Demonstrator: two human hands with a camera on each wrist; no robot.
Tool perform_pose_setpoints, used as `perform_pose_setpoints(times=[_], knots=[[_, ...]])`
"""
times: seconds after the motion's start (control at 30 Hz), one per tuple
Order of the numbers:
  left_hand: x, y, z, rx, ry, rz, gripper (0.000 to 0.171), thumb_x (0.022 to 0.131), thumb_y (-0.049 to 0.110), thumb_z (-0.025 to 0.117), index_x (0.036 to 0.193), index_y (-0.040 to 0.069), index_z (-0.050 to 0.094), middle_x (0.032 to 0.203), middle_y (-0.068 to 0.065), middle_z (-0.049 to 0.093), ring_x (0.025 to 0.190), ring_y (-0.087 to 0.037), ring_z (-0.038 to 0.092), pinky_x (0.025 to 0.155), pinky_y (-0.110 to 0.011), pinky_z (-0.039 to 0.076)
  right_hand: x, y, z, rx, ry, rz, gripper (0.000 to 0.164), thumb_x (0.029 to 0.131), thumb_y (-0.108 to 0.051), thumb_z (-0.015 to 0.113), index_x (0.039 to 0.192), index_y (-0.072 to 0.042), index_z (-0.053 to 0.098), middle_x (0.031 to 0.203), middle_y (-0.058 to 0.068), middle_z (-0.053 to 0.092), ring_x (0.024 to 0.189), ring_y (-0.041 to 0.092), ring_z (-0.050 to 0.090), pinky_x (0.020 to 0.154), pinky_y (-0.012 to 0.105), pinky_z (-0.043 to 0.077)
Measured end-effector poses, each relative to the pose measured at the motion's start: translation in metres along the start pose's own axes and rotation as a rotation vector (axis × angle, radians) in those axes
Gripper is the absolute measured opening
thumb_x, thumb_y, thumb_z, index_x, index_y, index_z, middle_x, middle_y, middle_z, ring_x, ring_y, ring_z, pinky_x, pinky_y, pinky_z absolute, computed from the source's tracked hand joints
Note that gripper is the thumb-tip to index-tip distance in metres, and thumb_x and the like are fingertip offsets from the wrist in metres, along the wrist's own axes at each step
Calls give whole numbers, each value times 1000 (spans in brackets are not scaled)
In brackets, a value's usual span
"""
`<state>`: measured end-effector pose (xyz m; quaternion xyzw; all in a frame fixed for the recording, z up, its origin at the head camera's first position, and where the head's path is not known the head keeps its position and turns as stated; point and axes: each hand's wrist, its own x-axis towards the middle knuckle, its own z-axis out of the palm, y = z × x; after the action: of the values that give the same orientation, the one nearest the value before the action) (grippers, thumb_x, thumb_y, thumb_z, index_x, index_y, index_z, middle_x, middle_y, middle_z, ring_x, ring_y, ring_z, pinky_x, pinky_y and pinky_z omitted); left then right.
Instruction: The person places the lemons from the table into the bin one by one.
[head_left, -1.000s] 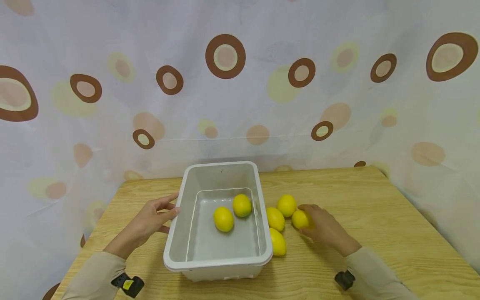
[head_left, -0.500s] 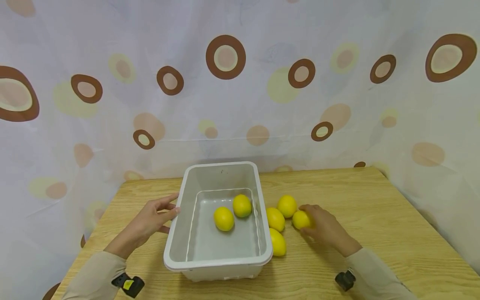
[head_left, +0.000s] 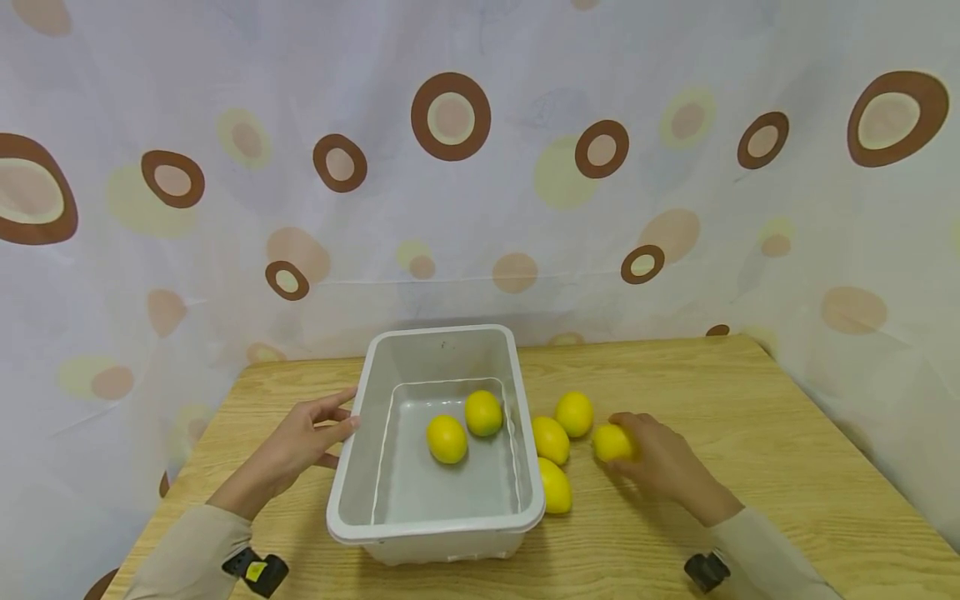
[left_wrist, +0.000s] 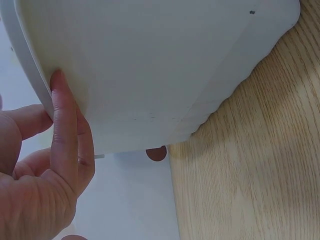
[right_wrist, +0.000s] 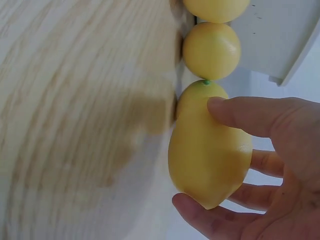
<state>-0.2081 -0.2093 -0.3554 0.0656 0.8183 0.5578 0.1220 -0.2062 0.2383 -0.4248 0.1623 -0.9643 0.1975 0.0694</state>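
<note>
left hand pinching tub rim | right hand gripping lemon | yellow wrist label: unreadable

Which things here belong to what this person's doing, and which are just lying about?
Likely part of the job:
yellow lemon, gripped by the right hand
grey bin, its rim held by the left hand
two lemons inside the bin
three lemons beside it

Apparently just surroundings:
wooden table
spotted cloth behind
wrist cameras

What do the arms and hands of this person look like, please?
The left hand and right hand wear no gloves. The left sleeve and right sleeve are beige and reach the wrists. The left wrist device is black with a yellow patch; the right wrist device looks all black.
</note>
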Motion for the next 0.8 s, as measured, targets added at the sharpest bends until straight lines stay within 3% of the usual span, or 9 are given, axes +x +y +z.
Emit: perform_pose_setpoints(times=[0.3, 0.8], knots=[[1, -2, -1, -2, -8, 8, 59, 87, 23, 57, 139, 12, 31, 108, -19, 50, 91, -24, 57, 64, -39, 54, 2, -19, -26, -17, 63, -30, 54, 70, -20, 74, 115, 1, 52, 102, 17, 58, 85, 26, 57, 68, 42, 49], [0, -2, -2, 4, -4, 13, 61, 86, 26, 58, 139, 12, 31, 109, -19, 50, 92, -24, 57, 64, -38, 54, 30, -65, -82, 58, 126, -34, 58, 79, -34, 66, 124, -4, 46, 120, 16, 51, 99, 31, 52, 76, 46, 46]])
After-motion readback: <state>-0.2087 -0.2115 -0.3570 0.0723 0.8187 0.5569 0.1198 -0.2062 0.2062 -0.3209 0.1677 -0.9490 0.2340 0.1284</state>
